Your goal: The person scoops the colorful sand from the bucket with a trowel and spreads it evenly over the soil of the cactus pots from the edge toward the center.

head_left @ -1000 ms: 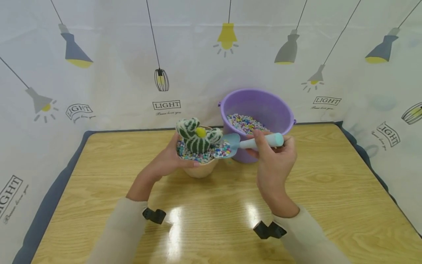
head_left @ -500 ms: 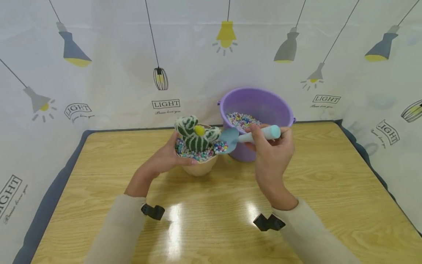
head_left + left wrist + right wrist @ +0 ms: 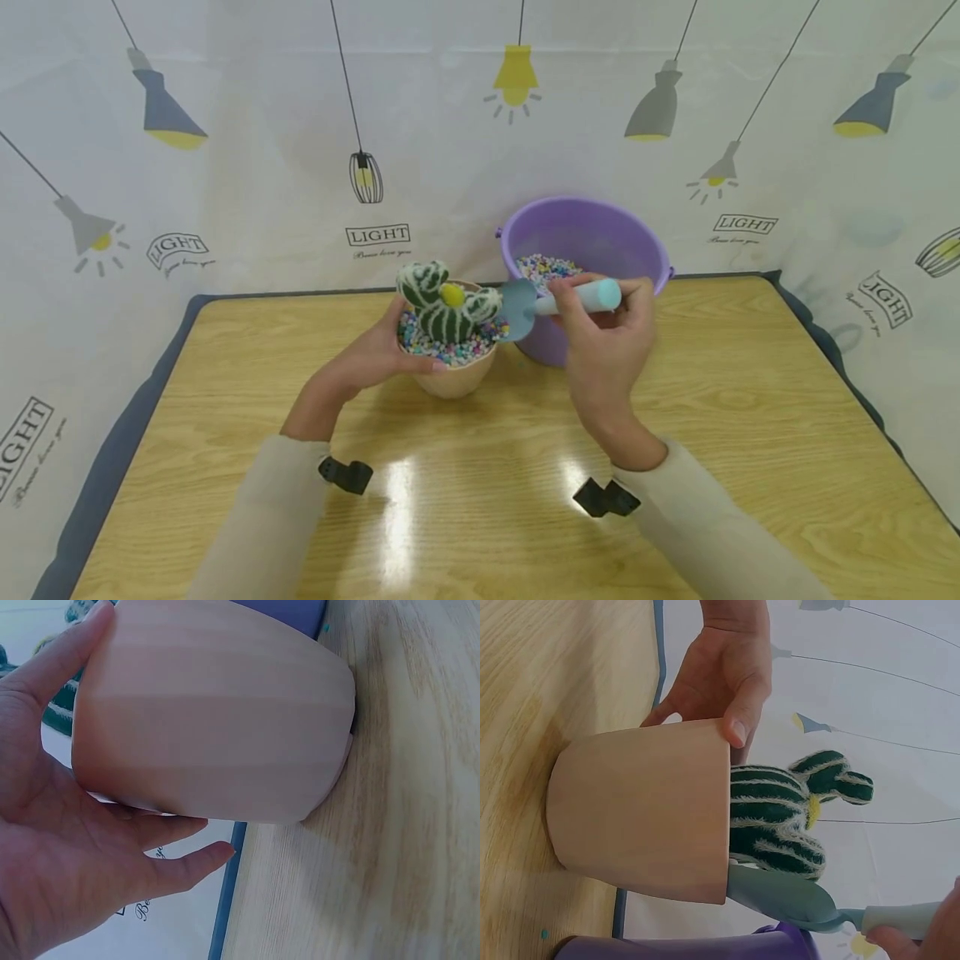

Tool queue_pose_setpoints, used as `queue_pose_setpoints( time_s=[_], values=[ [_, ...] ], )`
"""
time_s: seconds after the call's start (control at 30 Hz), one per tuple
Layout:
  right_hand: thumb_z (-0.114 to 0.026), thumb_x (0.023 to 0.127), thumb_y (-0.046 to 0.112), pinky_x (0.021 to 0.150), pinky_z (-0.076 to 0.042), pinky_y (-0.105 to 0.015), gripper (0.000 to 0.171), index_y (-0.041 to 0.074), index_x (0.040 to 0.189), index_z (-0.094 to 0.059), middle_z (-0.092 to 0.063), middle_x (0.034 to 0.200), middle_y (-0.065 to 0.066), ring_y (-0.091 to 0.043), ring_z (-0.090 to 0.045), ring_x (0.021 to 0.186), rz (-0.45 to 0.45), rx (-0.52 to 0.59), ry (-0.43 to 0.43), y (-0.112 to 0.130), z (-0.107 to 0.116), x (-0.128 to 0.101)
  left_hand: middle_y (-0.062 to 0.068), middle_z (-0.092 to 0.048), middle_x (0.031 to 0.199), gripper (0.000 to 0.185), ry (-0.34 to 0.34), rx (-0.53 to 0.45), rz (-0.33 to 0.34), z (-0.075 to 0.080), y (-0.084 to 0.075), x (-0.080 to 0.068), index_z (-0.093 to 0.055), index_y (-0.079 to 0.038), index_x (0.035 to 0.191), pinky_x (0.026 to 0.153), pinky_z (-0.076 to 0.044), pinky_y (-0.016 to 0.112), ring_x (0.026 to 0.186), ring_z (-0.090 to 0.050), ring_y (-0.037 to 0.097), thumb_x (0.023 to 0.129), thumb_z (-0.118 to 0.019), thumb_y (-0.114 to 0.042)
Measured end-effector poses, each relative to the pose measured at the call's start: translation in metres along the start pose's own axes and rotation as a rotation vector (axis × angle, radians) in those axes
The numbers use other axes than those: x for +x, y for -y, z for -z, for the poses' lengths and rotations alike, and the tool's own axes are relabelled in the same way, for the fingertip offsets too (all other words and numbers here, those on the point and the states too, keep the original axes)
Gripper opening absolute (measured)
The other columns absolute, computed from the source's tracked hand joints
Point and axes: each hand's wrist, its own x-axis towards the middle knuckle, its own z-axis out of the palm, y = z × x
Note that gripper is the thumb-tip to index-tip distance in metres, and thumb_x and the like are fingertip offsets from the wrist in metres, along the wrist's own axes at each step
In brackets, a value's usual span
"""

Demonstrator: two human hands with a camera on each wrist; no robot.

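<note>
A beige pot (image 3: 454, 379) (image 3: 217, 720) (image 3: 641, 806) stands on the wooden table (image 3: 480, 467), filled with coloured pebbles and a green-and-white toy cactus (image 3: 442, 308) (image 3: 780, 817) with a yellow ball. My left hand (image 3: 367, 358) (image 3: 67, 855) cups the pot's left side, thumb on the rim. My right hand (image 3: 600, 333) grips the pale handle of a small blue trowel (image 3: 555, 302) (image 3: 810, 904), whose blade rests at the pot's right rim beside the cactus. Behind stands a purple bucket (image 3: 585, 242) holding more coloured pebbles.
A printed curtain with lamp drawings hangs behind and around the table. A dark blue cloth edge (image 3: 120, 450) borders the table on the left and right. Black wrist mounts (image 3: 345, 475) sit on both sleeves.
The trowel has tipped and slid left against the pot's rim; the pebbles it carried are off the blade. The right hand shifted left with it. The left hand kept holding the pot.
</note>
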Motion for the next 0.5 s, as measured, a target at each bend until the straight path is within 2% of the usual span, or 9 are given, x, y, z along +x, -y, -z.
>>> queue_pose_setpoints(
  time_s=[0.23, 0.37, 0.5],
  values=[
    [-0.073, 0.081, -0.006, 0.064, -0.059, -0.028, 0.025, 0.0, 0.087, -0.05, -0.07, 0.089, -0.014, -0.019, -0.07, 0.075, 0.055, 0.007, 0.036, -0.0038, -0.0001, -0.0008, 0.006, -0.037, 0.147, 0.112, 0.022, -0.003, -0.018, 0.0028, 0.0026, 0.0013, -0.008, -0.036, 0.153, 0.114, -0.031, 0.047, 0.134, -0.041, 0.028, 0.074, -0.086, -0.02],
    [-0.072, 0.081, -0.008, 0.068, -0.059, -0.027, 0.024, -0.003, 0.089, -0.05, -0.07, 0.089, -0.013, -0.021, -0.07, 0.079, 0.072, 0.018, 0.065, -0.005, 0.0011, -0.0004, 0.006, -0.037, 0.147, 0.112, 0.03, -0.004, -0.026, 0.0036, 0.0034, 0.0018, -0.008, -0.036, 0.153, 0.114, -0.031, 0.047, 0.135, -0.041, 0.028, 0.074, -0.086, -0.02],
    [-0.071, 0.081, -0.011, 0.073, -0.058, -0.028, 0.026, -0.013, 0.093, -0.048, -0.07, 0.091, -0.014, -0.026, -0.069, 0.084, 0.113, 0.025, 0.129, -0.0065, 0.0021, 0.0, 0.006, -0.036, 0.148, 0.112, 0.034, -0.004, -0.026, 0.0042, 0.0035, 0.002, -0.007, -0.036, 0.153, 0.114, -0.031, 0.047, 0.135, -0.04, 0.028, 0.075, -0.086, -0.02]
  ],
)
